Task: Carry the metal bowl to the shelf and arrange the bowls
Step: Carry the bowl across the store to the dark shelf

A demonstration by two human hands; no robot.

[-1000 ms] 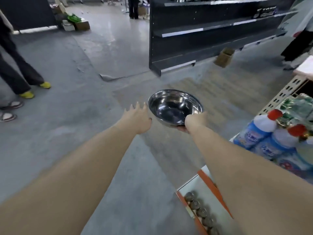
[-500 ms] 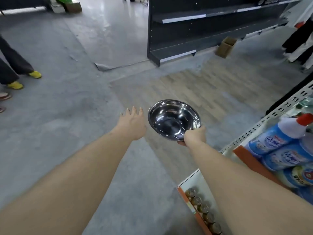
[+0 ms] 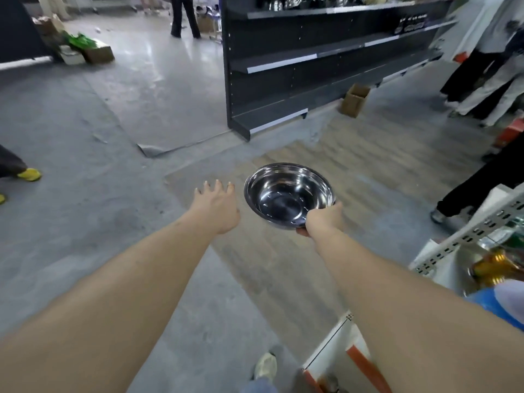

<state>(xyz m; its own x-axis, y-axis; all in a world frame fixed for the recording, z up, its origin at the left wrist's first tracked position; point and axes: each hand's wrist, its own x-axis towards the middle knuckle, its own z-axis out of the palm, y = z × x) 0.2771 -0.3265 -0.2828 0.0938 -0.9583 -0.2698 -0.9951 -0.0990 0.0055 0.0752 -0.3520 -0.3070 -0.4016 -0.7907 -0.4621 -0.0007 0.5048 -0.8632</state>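
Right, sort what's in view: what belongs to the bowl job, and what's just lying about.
Job:
- metal bowl, held at its rim by the right hand
- left hand, open, beside the bowl
- dark shelf, bowls on its top level

Lying about:
- cardboard box by the shelf
- green bag
- bottles at right

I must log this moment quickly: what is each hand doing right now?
Left hand: open, fingers spread, holding nothing, beside the bowl.
Right hand: closed on the near rim of the metal bowl, holding it up.
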